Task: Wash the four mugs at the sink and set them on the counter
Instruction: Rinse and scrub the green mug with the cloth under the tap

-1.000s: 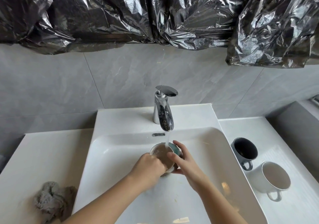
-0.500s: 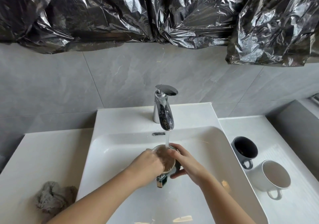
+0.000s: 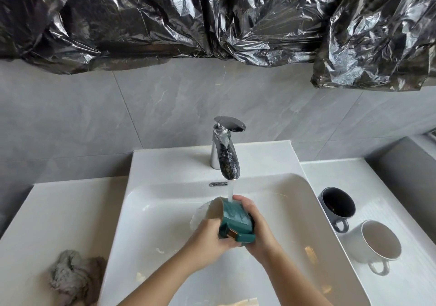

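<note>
The left hand (image 3: 208, 239) grips the teal mug (image 3: 236, 217) at its near side, with fingers curled round the handle end. The right hand (image 3: 258, 229) wraps the mug's far side and base, its fingertips (image 3: 238, 198) reaching the top edge. Both hands are closed on the mug.

The mug lies tipped on its side, mouth turned left and handle toward the person. It is held directly below the faucet (image 3: 225, 152), above the sink (image 3: 153, 223). The water stream (image 3: 230, 190) runs from the faucet spout onto the mug's outer wall, just beside the fingertips.

Right of the faucet, on the counter (image 3: 330, 173), a dark grey mug (image 3: 337, 205) stands upright. A white mug (image 3: 377, 242) stands upright nearer the person, just beside the grey one. Both handles point toward the person.

Well left of the faucet and nearer the person, a crumpled grey cloth (image 3: 73, 275) lies on the counter. Above the faucet, black plastic sheeting (image 3: 212, 15) hangs over the grey tiled wall (image 3: 165, 107).
</note>
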A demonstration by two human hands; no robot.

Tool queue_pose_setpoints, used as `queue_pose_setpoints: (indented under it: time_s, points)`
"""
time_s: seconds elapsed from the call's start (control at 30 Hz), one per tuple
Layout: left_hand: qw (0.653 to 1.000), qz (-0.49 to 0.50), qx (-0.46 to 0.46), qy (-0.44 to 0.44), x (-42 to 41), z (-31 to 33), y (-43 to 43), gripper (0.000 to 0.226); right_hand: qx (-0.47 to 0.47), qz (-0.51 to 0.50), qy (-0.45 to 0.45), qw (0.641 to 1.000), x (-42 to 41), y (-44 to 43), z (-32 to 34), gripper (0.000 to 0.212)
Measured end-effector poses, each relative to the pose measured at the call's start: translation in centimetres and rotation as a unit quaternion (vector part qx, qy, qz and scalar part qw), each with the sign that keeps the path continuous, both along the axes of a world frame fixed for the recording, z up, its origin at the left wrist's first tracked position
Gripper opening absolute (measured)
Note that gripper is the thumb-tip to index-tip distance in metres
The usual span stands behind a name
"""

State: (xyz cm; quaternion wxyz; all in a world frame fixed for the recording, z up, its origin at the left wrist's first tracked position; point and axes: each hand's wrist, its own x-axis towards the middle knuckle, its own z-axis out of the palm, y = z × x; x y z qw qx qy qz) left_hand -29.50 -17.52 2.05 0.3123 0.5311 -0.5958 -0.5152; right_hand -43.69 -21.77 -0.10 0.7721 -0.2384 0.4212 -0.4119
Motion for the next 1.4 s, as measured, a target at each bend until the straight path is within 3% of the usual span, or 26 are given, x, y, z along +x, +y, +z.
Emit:
queue_pose_setpoints:
  time_s: [0.13,0.3,0.47,0.6,0.7,0.77,0.9,0.97,1.03,1.07,1.17,1.27,1.33,1.4]
  points:
    - [0.999,0.043,0.033,0.01,0.9,-1.6,0.4,0.03,0.051,0.077,0.085,0.992,0.5,-0.7,1.1,0.015]
    - [0.984,0.143,-0.071,-0.083,0.7,-1.8,0.9,0.032,0.055,0.085,0.067,0.993,1.0,-0.9,1.1,0.032]
    - [0.962,0.226,0.046,0.15,-0.1,-0.2,-0.7,0.018,-0.037,0.029,0.083,0.995,1.7,0.0,0.2,0.038]
    - [0.955,0.208,0.086,0.193,-0.5,0.1,-0.9,0.02,-0.01,0.025,0.149,0.988,1.7,-0.2,1.1,0.043]
    - [0.961,0.192,0.053,0.193,-1.0,-0.7,-0.2,0.02,0.004,0.044,0.125,0.991,1.2,-0.3,1.7,0.05]
    - [0.97,0.187,0.017,0.151,-1.4,-1.1,0.2,0.03,0.01,0.026,0.109,0.994,1.1,-0.2,1.7,0.049]
    - [0.978,0.183,-0.093,-0.016,-1.8,-1.1,0.3,0.029,0.062,-0.029,0.031,0.997,1.4,-0.3,0.8,0.047]
    - [0.973,0.168,-0.122,-0.097,-1.6,-0.9,0.3,0.047,0.092,-0.044,-0.027,0.994,1.5,-0.7,0.6,0.045]
    - [0.968,0.14,-0.138,-0.158,-1.2,-0.9,0.2,0.057,0.101,-0.033,-0.03,0.994,1.5,-1.0,0.6,0.042]
    - [0.971,0.137,-0.136,-0.143,-1.0,-1.0,0.2,0.056,0.096,-0.022,-0.011,0.995,1.6,-1.0,0.4,0.042]
    - [0.976,0.204,-0.072,0.028,-0.9,-0.4,0.0,0.047,0.031,0.009,0.069,0.997,2.0,-0.4,0.6,0.049]
    - [0.951,0.267,0.05,0.148,-1.4,0.3,-0.9,0.034,-0.12,-0.006,0.137,0.983,1.9,0.5,0.3,0.044]
    - [0.94,0.274,0.092,0.18,-1.5,0.4,-0.9,0.031,-0.175,-0.005,0.171,0.97,1.8,0.7,0.4,0.04]
    - [0.953,0.254,0.058,0.156,-1.5,-0.3,-0.4,0.029,-0.123,-0.012,0.17,0.978,1.5,0.0,0.6,0.04]
